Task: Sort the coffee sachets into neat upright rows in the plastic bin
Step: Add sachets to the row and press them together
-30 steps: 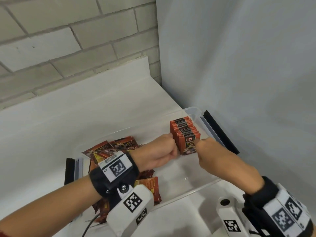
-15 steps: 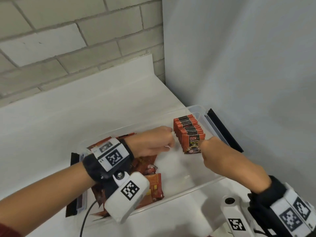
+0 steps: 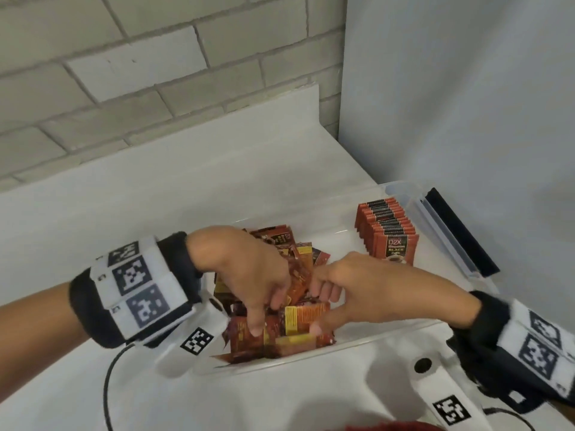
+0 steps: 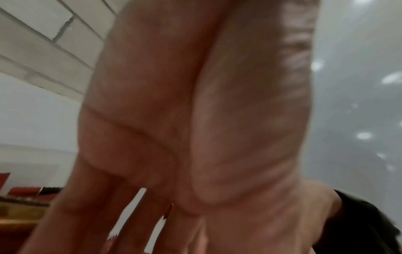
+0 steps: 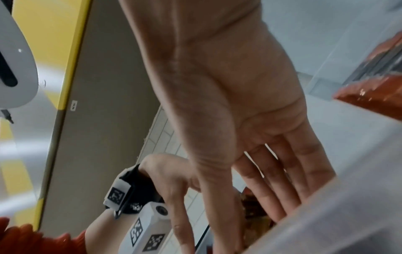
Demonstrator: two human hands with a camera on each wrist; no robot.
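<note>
Clear plastic bin (image 3: 401, 189) on the tabletop (image 3: 155, 194) held an upright row of sachets (image 3: 385, 231) at its right end and a loose heap (image 3: 298, 318), into which left hand (image 3: 249, 272) and right hand (image 3: 370, 290) reached, each grip spread.

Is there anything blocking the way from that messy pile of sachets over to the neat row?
Nothing visible does. Between the loose pile, where both hands are digging, and the upright row lies only a bare strip of the bin floor.
</note>
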